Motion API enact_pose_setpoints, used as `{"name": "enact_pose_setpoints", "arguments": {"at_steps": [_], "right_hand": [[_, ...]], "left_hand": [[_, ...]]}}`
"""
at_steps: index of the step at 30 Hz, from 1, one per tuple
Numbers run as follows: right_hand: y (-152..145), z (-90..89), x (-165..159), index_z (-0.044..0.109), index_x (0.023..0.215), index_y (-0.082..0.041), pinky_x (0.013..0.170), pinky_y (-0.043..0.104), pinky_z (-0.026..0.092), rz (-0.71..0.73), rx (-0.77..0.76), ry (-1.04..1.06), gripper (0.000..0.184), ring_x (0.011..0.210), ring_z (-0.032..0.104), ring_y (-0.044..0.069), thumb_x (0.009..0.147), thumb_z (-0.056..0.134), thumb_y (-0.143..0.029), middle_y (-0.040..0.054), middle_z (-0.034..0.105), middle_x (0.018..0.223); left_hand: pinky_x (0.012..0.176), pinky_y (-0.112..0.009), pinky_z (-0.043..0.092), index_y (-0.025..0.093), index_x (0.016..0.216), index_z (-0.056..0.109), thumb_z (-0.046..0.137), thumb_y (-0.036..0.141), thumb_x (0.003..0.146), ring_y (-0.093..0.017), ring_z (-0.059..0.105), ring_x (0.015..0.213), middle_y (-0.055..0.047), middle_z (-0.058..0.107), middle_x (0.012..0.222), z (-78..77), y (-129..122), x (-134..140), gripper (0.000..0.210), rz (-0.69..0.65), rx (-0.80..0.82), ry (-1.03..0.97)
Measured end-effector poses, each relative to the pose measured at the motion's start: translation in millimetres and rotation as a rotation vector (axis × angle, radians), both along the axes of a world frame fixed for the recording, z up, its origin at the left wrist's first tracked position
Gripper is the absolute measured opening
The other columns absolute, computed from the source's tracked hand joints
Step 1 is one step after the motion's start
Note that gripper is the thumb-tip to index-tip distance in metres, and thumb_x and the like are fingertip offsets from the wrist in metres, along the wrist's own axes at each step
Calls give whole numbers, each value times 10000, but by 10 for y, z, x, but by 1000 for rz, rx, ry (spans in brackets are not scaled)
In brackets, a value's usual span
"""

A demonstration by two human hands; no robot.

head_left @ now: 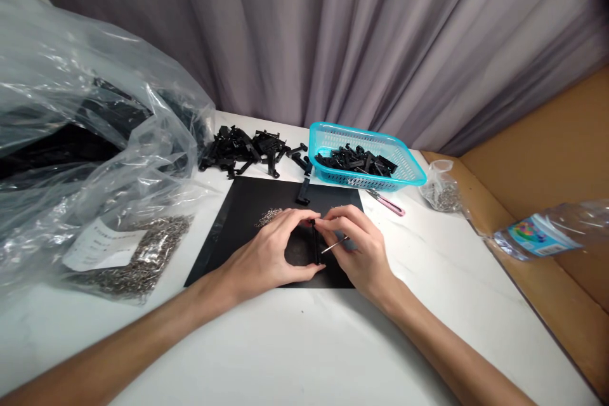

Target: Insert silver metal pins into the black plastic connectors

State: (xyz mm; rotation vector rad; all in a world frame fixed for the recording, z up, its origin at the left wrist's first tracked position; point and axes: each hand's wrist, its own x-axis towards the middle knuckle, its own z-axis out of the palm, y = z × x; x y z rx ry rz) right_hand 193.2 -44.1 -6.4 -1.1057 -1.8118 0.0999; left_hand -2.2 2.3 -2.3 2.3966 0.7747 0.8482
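Between thumb and fingers, my left hand (273, 244) grips a narrow black plastic part (316, 244) by its two ends, upright above a black mat (214, 235). My right hand (356, 244) is closed around a thin metal rod-shaped tool (335, 245), its tip close to the part's lower end. The right fingertips meet the part's upper end; whether they pinch something small there I cannot tell. A small heap of metal pieces (269, 216) lies on the mat behind my left hand. One loose black plastic piece (303, 191) rests near the mat's far edge.
Behind the mat are a pile of black plastic parts (247, 149) and a blue basket (413, 172) holding more. A pink-handled cutter (387, 203) lies beside it. Bags of metal pieces (162, 247) stand left and right (442, 190). A plastic bottle (537, 236) is far right.
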Motion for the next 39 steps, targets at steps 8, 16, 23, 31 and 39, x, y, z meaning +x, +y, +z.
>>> {"name": "enact_pose_setpoints", "arguments": {"at_steps": [8,16,23,31,39], "right_hand": [[6,-6,61,686,921,-231,757,386,504,54,-13,-132,162,839,636,210,985,561,-150,89,695,972],[47,6,189,770,1022,-251,681,311,456,195,-410,217,141,853,615,186,984,643,-298,54,702,989],[104,-9,191,772,986,-206,572,277,373,90,-572,450,282,648,509,136,906,724,-473,34,723,875],[144,-30,152,758,906,-191,518,260,306,159,-674,569,352,566,401,97,772,843,-506,-9,652,736],[182,51,232,789,950,-179,560,256,388,196,-793,534,461,638,522,113,700,872,-557,5,683,789]], "left_hand": [[1012,-439,539,252,1252,551,846,316,731,-273,593,1158,-44,693,1166,-6,13,-12,602,7,1,84],[1020,-471,532,253,1211,588,863,369,693,-294,578,1169,-52,696,1180,-23,54,-3,598,31,-61,133],[1038,-488,523,264,1236,608,880,397,680,-308,557,1198,-57,699,1213,-73,86,-20,633,15,-53,110],[1017,-483,518,250,1223,615,866,414,692,-310,559,1178,-60,704,1201,-51,85,-5,610,17,-55,119],[982,-467,513,252,1215,666,889,392,646,-315,579,1135,-50,737,1136,-4,97,25,627,-9,-47,129]]}}
